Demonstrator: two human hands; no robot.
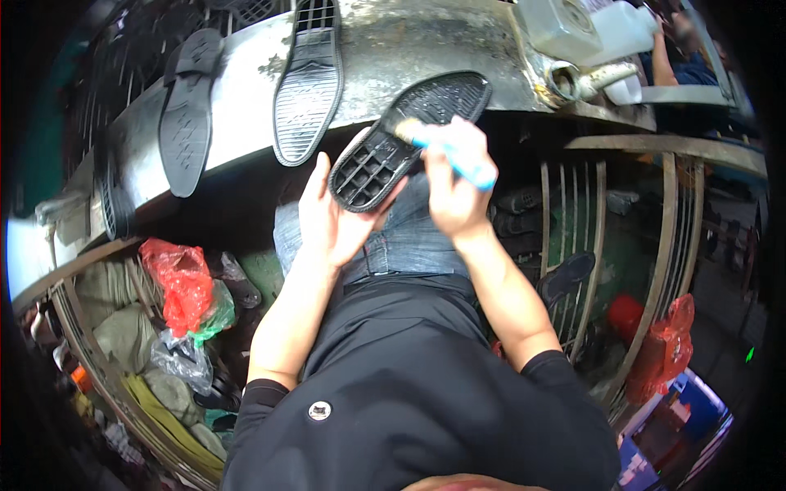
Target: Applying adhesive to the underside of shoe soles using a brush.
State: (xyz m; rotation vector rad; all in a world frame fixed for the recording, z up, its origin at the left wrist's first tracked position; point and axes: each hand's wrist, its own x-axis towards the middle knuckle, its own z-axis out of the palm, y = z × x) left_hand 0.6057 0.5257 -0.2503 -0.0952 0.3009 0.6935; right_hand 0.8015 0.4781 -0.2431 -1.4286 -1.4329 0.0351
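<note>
My left hand is closed round the heel end of a black shoe sole, its gridded heel tilted toward me and its toe reaching over the bench edge. In my right hand is a brush with a light blue handle. The pale bristles meet the sole's inner face near its middle. The forefoot of that sole looks wet and shiny. To the left on the bench lie another black sole with a ribbed face and a dark sole with straps.
The metal bench runs across the far side. At its right stand a whitish plastic container and a stained metal pot. Wooden racks flank me, with a red plastic bag at left. Another person's arm shows far right.
</note>
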